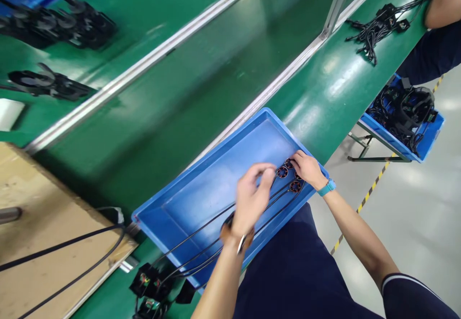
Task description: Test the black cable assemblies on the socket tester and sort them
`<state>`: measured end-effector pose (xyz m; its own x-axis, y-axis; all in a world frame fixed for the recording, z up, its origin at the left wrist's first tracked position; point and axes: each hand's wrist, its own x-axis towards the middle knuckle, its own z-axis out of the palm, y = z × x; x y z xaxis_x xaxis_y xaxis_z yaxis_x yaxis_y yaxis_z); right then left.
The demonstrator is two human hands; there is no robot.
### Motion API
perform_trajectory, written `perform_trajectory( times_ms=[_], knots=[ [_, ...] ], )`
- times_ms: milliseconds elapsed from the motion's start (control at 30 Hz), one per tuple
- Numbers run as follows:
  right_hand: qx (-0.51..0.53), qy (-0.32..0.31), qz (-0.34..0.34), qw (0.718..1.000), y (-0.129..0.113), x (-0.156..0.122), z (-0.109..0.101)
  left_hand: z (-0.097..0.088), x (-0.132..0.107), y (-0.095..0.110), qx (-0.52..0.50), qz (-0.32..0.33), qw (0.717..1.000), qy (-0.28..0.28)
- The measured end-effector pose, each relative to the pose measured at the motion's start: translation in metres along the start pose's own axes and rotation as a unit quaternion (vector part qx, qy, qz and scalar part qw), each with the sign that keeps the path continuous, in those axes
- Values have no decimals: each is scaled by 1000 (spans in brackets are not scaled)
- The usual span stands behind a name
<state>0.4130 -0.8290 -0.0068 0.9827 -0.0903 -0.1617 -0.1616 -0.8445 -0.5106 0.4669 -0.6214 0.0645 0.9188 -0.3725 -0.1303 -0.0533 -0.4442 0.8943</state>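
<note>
Both hands [252, 199] [306, 168] touch cables [216, 242]; no legible writing.

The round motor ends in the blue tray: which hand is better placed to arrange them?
Probably the right hand: its fingers already rest on the round motor ends near the blue tray corner. The left hand hovers farther back, over the black cables.

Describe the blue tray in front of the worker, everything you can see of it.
The blue tray is a shallow rectangular plastic bin with low walls, lying askew on the green bench. It holds only long black cables ending in small round red-and-black parts. The left hand and right hand are over its near end, at those parts.
</note>
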Motion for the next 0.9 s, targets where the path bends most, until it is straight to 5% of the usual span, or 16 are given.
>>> perform_trajectory(
  times_ms=[233, 733, 900],
  knots=[
    [37, -13, -59, 997, 4, 5, -3, 64, 43, -50, 176, -36, 975, -132],
    [9, -17, -98, 995, 9, 2, 3, 69, 40, -61, 129, -16, 984, -122],
    [77, 13, -99, 992, 15, -1, 7, 73, 25, -69, 77, -62, 992, -79]
  ],
)
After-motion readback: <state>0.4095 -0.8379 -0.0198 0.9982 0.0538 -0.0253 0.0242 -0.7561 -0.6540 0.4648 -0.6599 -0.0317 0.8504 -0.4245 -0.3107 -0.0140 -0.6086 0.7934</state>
